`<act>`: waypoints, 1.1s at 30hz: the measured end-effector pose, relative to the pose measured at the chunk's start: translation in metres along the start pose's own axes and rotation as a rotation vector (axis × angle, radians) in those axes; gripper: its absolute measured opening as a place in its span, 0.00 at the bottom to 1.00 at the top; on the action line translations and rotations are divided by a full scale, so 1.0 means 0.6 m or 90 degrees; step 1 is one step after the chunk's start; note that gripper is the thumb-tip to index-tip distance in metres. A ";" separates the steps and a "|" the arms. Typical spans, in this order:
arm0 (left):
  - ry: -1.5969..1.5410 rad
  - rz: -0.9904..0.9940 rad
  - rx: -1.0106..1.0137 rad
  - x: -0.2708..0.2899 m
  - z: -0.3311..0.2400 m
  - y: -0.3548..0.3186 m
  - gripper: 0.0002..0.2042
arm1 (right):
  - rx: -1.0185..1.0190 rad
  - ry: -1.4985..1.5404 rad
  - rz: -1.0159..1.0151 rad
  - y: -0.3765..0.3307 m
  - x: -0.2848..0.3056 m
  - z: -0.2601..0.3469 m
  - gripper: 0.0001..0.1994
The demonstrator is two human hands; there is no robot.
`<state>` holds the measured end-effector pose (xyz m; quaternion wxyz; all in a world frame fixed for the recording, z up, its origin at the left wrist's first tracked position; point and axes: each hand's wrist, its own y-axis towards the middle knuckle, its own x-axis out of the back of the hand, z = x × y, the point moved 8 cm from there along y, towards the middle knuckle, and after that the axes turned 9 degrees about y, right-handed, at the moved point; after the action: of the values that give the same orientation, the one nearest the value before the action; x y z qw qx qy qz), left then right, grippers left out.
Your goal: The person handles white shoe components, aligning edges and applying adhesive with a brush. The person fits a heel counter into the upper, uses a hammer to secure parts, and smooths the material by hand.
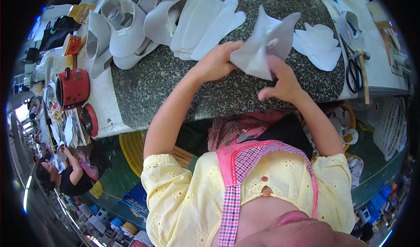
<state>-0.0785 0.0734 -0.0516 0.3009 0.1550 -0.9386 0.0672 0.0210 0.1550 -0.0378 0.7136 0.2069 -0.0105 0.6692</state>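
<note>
Gripping a folded white fabric piece [266,43] over the granite slab [175,85], the left hand [216,62] clenches its near-left edge while the right hand [282,83] pinches its lower right corner.

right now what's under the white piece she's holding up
Under the white piece, held by the left hand and right hand, lies the dark speckled stone table. The patch straight beneath is covered by the piece and hands, so anything lying there can't be seen.

We were in a shoe-making workshop: a speckled grey stone workbench [175,85] held stacks of white cut shoe uppers [127,28], black-handled scissors [353,74] and a red round glue pot [72,88], with another seated worker [70,172] nearby.
</note>
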 end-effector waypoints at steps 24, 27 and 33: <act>0.156 -0.429 -0.073 0.012 -0.170 -0.048 0.12 | 0.033 0.653 -0.526 -0.034 0.049 0.013 0.19; 0.120 -0.416 -0.074 0.013 -0.157 -0.044 0.10 | 0.050 0.571 -0.529 -0.036 0.057 0.002 0.17; -0.210 -0.090 0.060 -0.010 -0.100 -0.014 0.10 | -0.200 0.770 -0.412 -0.026 0.066 -0.023 0.12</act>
<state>-0.0385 0.0799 -0.0065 0.1397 0.2437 -0.9577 0.0633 0.0364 0.1969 -0.0433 0.7790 -0.3146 0.3536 0.4113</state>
